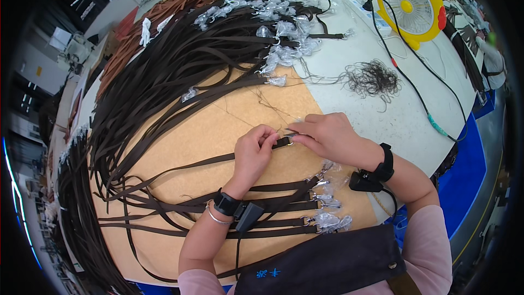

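Note:
Near the middle of the table, my left hand (255, 145) pinches the end of a dark brown strap (202, 163), which trails off to the left. A metal ring shows at that strap's tip. Close against it, my right hand (330, 136) has its fingers closed on a small dark pointed tool (293, 130), possibly thread snips; most of it is hidden by the fingers. Loose dark threads (267, 104) lie just beyond both hands. Nearer to me, several finished-looking straps (284, 205) lie side by side, their metal clasps wrapped in clear plastic (330, 221).
A big heap of dark straps (180, 49) covers the far left, with brown straps (117, 57) behind. On the right are a tangle of thread (374, 79), a yellow fan (409, 5) and its black cable (415, 84). Brown board (218, 125) covers part of the white table.

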`<state>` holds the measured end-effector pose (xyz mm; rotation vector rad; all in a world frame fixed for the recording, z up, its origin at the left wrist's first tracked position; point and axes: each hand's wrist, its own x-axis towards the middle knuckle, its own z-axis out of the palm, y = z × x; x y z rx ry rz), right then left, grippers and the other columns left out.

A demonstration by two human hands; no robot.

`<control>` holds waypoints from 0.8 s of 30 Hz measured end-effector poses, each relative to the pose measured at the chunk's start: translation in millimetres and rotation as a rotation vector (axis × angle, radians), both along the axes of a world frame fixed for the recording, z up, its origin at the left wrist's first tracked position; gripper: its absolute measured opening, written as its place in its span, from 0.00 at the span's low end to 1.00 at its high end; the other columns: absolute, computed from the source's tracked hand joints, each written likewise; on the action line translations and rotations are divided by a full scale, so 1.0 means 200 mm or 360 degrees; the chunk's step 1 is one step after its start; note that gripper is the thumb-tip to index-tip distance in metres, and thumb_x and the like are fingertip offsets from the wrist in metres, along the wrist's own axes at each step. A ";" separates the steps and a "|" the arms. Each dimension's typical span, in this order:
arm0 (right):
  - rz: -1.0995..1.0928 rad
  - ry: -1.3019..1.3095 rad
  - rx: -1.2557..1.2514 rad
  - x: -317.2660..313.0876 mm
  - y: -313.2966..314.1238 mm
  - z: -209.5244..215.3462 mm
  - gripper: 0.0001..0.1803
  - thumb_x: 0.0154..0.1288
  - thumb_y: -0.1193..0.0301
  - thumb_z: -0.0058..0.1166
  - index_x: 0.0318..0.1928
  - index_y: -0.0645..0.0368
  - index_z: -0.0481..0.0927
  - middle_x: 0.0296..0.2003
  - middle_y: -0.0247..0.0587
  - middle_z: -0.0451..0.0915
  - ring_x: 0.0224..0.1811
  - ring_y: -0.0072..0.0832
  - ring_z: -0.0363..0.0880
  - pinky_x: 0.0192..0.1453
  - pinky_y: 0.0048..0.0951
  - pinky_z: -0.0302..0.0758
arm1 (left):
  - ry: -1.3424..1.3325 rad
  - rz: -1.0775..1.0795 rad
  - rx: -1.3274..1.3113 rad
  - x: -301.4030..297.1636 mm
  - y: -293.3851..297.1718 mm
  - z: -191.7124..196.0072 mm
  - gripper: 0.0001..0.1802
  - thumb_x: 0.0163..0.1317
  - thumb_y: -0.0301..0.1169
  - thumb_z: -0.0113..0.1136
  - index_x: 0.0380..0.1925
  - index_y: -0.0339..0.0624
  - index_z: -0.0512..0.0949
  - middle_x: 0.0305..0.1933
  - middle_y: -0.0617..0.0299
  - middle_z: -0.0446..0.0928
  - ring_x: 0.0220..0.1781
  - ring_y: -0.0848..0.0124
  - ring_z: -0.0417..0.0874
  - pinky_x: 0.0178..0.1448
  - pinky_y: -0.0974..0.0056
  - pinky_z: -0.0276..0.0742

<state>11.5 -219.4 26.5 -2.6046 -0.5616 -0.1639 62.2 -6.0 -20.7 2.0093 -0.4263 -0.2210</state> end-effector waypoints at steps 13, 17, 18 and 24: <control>-0.0313 0.0431 0.0399 0.12 0.15 -0.13 0.14 0.55 0.57 0.67 0.34 0.54 0.88 0.25 0.45 0.84 0.30 0.42 0.84 0.34 0.40 0.77 | 0.0171 -0.0014 -0.0403 0.01 0.00 -0.02 0.05 0.69 0.26 0.61 0.38 0.34 0.80 0.26 0.64 0.83 0.25 0.80 0.80 0.31 0.73 0.75; -0.0405 0.0504 0.0724 0.13 0.14 -0.17 0.09 0.55 0.63 0.67 0.33 0.54 0.89 0.23 0.46 0.83 0.26 0.40 0.82 0.31 0.38 0.75 | 0.0320 -0.0029 -0.0448 0.02 0.02 0.01 0.06 0.66 0.23 0.65 0.40 0.33 0.80 0.33 0.65 0.81 0.30 0.81 0.79 0.35 0.74 0.76; -0.0404 0.0503 0.0723 0.13 0.14 -0.17 0.09 0.55 0.63 0.67 0.33 0.54 0.89 0.23 0.46 0.83 0.26 0.40 0.82 0.31 0.38 0.75 | 0.0372 -0.0039 -0.0485 0.02 0.04 0.02 0.08 0.65 0.22 0.66 0.42 0.32 0.79 0.37 0.67 0.80 0.32 0.82 0.77 0.37 0.75 0.76; -0.0413 0.0546 0.0835 0.14 0.13 -0.18 0.09 0.55 0.65 0.66 0.33 0.56 0.89 0.23 0.45 0.83 0.23 0.36 0.81 0.30 0.35 0.74 | -0.0033 -0.0180 -0.0054 0.00 0.05 0.05 0.10 0.58 0.21 0.71 0.40 0.34 0.84 0.37 0.65 0.79 0.33 0.82 0.77 0.38 0.76 0.76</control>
